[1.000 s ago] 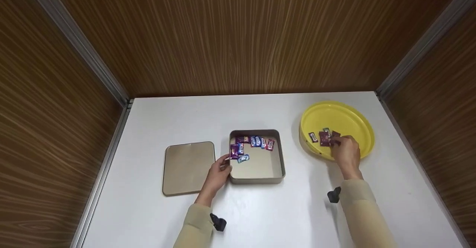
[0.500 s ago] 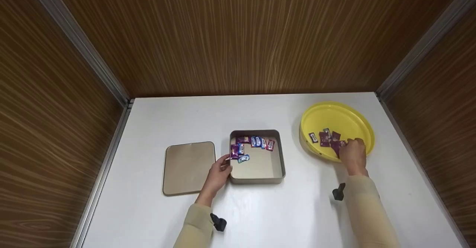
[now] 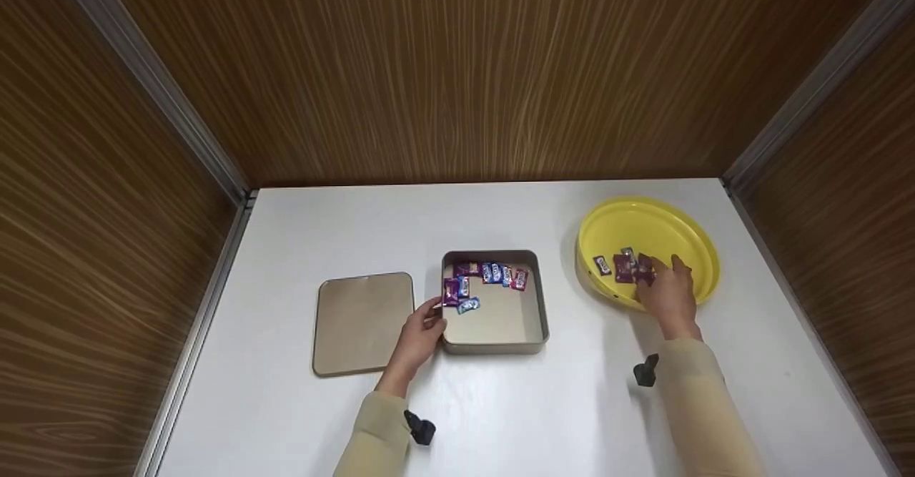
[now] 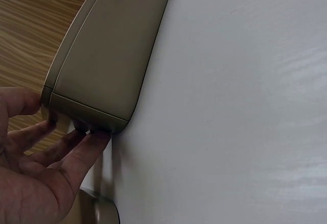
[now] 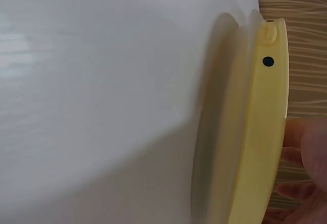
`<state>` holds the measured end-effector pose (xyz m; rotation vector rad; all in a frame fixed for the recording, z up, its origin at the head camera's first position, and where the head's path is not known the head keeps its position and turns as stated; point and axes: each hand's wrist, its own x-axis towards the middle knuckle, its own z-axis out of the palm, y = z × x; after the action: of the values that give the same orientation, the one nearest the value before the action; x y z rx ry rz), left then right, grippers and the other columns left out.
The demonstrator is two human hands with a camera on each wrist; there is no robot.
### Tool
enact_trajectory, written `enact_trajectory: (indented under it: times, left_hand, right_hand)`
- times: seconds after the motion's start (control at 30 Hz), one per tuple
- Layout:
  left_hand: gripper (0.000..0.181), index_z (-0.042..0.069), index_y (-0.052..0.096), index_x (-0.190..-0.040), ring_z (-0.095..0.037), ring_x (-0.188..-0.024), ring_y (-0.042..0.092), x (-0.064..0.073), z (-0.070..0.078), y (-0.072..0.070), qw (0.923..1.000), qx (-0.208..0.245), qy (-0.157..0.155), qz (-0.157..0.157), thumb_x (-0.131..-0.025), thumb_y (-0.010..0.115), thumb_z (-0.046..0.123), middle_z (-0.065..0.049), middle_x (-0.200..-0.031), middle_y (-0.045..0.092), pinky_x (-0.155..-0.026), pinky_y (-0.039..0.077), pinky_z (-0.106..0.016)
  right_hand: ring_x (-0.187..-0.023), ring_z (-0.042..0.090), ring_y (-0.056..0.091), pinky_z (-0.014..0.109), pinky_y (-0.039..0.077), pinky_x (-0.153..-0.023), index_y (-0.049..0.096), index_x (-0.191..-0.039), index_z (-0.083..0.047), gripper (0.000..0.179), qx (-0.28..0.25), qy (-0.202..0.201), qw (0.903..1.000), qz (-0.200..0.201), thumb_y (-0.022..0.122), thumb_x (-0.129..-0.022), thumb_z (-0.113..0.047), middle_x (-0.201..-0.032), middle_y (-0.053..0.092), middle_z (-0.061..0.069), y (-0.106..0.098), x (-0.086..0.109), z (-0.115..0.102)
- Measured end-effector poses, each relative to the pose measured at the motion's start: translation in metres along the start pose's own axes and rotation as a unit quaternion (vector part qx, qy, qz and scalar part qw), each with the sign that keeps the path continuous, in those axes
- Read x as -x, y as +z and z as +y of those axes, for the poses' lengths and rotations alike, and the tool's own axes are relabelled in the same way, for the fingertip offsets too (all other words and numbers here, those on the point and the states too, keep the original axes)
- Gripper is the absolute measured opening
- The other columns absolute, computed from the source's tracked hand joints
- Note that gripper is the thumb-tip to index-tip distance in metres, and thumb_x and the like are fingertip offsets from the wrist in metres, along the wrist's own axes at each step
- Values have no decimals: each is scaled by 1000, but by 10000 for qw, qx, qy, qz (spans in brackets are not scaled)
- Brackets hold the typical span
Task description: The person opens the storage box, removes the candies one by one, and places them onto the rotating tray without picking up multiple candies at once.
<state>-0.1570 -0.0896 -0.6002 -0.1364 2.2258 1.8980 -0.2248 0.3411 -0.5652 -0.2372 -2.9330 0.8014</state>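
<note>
In the head view my left hand (image 3: 417, 337) touches the left outer wall of a square tin (image 3: 493, 349), and the left wrist view shows its fingers (image 4: 82, 155) against the tin's side. Several small wrapped sweets (image 3: 492, 272) lie inside, along the back and left. My right hand (image 3: 670, 294) is over a round yellow tray (image 3: 638, 207), fingers spread, beside a dark purple sweet packet (image 3: 644, 265). Next to that packet lie another purple packet (image 3: 623, 268) and a small dark wrapped sweet (image 3: 602, 264). The right wrist view shows mostly the tray's outer wall (image 5: 260, 127).
A flat square lid (image 3: 363, 323) lies left of the tin on the white table (image 3: 343, 230). Wood-patterned panels (image 3: 457, 69) stand behind and at both sides. A small black device (image 3: 420, 428) is at the left cuff, another black device (image 3: 645, 370) at the right.
My right hand drew a purple packet rightward in the tray, then moved back left. Its fingers are now spread near the packets. The left hand and tin stay put.
</note>
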Motion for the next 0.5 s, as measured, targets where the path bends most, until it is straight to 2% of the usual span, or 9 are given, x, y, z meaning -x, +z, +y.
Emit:
enact_trajectory:
  times: [0.13, 0.27, 0.37, 0.5]
  left_hand:
    - [48, -3, 40, -145, -37, -123, 53, 0, 0, 0, 10000, -16, 71, -14, -99, 51, 2, -27, -133, 51, -99, 47, -40]
    - [48, -4, 41, -145, -36, -121, 53, 0, -2, 0, 9999, -1, 111, -36, -99, 51, 2, -27, -133, 52, -98, 48, -40]
    - [48, -4, 41, -145, -37, -122, 53, 0, -3, 0, 9999, 25, 117, -40, -99, 51, 2, -27, -133, 52, -98, 47, -40]
    - [48, -4, 41, -145, -38, -122, 53, 1, -3, 0, 9999, 34, 104, -37, -98, 52, 2, -28, -133, 52, -99, 46, -41]
  right_hand:
    - [-131, 59, 27, 66, 24, -106, 51, -134, 11, 51, 79, -231, 9997, 69, 65, -88, -7, -144, 28, 41, 2, 3, -13]
    - [-124, 60, 37, 67, 36, -98, 55, -131, 10, 51, 92, -586, 9977, 321, 70, -85, -7, -141, 35, 39, 6, 5, -28]
    - [-117, 60, 44, 66, 39, -95, 55, -131, 8, 52, 95, -849, 9951, 494, 71, -84, -7, -136, 42, 38, 10, 6, -39]
    - [-120, 56, 44, 66, 38, -96, 48, -139, 4, 60, 84, -946, 9948, 364, 72, -85, -9, -138, 41, 34, 12, 10, -56]
